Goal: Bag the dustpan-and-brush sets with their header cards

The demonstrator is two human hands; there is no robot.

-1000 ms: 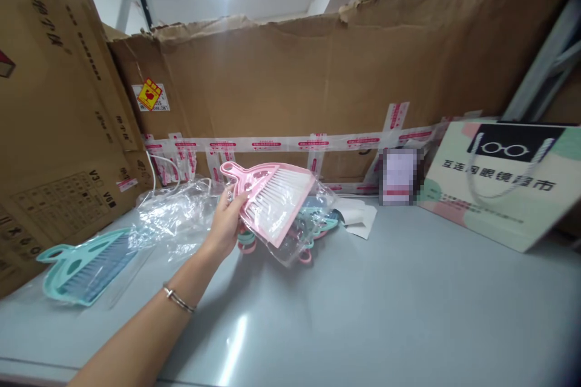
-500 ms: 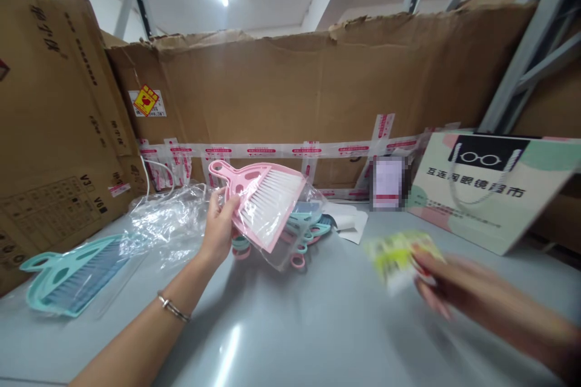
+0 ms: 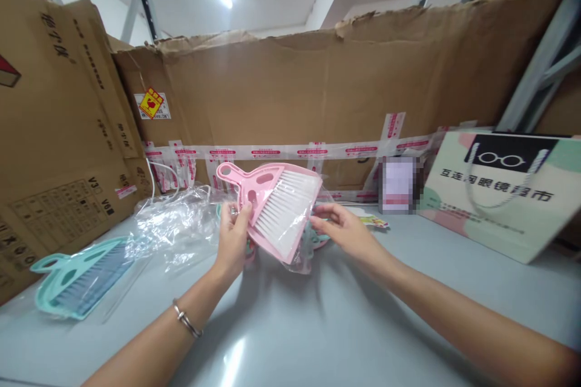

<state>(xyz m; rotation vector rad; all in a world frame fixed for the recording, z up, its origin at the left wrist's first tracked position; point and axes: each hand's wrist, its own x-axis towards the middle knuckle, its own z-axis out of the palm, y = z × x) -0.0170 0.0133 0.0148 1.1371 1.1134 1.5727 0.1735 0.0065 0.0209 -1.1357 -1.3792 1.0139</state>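
A pink dustpan with a white-bristled brush [image 3: 284,211], in a clear plastic bag, is held tilted above the table. My left hand [image 3: 235,236] is closed on its left side just below the handle, thumb in front. My right hand [image 3: 342,230] is at the right edge of the pan, thumb and fingers closed around the margin of the clear bag [image 3: 303,263]. A yellow-green printed card [image 3: 377,221] lies on the table behind my right hand. Behind the pink dustpan, teal items [image 3: 313,239] are mostly hidden.
A bagged teal dustpan and brush [image 3: 86,278] lies on the grey table at left, near crumpled clear plastic [image 3: 181,224]. Cardboard walls [image 3: 272,91] stand behind and at left. A glasses-print paper bag [image 3: 494,193] and a blurred-out upright item [image 3: 399,184] stand at right.
My right hand has let go of the yellow-green card, which now lies behind it, and has come left to the bagged pink dustpan. My left hand keeps its hold.
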